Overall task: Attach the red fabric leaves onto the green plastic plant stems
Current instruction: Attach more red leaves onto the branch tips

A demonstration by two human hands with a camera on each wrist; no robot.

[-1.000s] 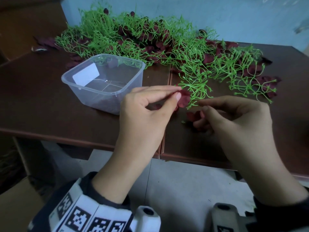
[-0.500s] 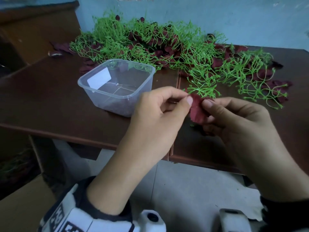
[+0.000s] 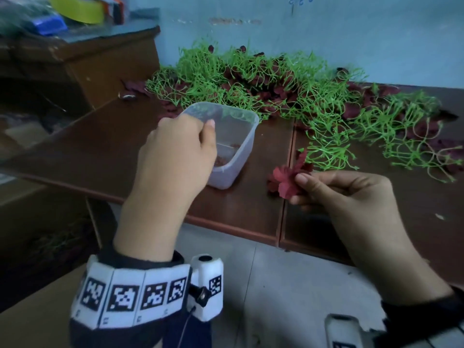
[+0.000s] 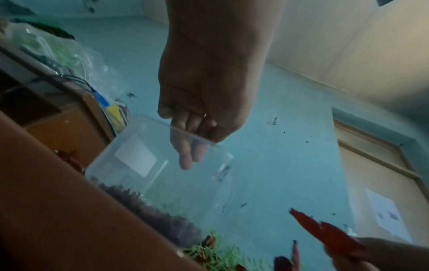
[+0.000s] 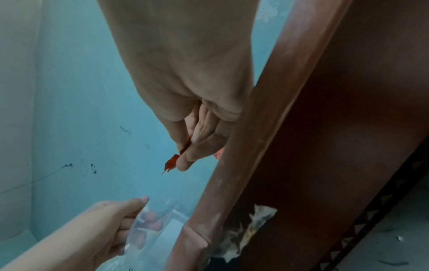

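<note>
**Left hand in the tub, leaf waiting in the right**

The right hand (image 3: 351,197) pinched a red fabric leaf (image 3: 286,180) between thumb and forefinger, just near of the closest green plastic stems (image 3: 326,156), which lay on the brown table (image 3: 100,146). The left hand (image 3: 175,156) reached into the clear plastic tub (image 3: 241,146), fingers extended past its near rim; they seemed to grasp nothing yet, though the wall blurred them.

Risks, as I judged them: the light tub could tip or slide if the fingers dragged on its rim. The leaf, held only by an edge, could slip or fold before meeting a stem tip. The tangled stems might lift together when one is pulled.

The fingertips inside the tub stayed hidden from the head view. The small reddish bits on the tub floor were too small to identify. The leaf's attachment hole could not be made out.
</note>
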